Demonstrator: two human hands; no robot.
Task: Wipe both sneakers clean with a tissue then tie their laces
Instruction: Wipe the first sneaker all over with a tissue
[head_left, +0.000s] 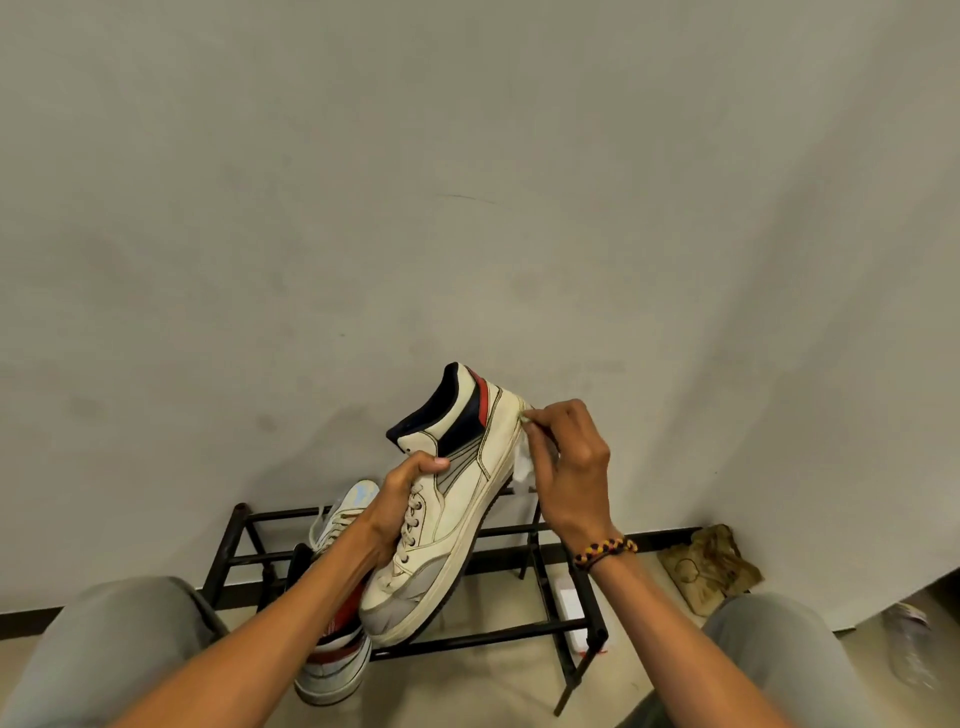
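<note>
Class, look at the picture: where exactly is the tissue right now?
In the head view, right of centre, the tissue is pinched in the right hand and pressed against the heel of the raised sneaker, above the black shoe rack.

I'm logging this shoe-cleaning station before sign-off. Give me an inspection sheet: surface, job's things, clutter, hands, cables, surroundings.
Surface: pale floor with a black metal shoe rack against the wall.
Job's things: white high-top sneaker held up, heel away from the person; white tissue at its sole edge near the heel; second sneaker on the rack's left end, under the left forearm.
Clutter: another light shoe on the rack; brown crumpled item and clear plastic on the floor to the right.
Hands: left hand grips the sneaker at the laces; right hand pinches the tissue, beaded bracelet on the wrist.
Cables: nothing seen.
Surroundings: plain grey wall.
</note>
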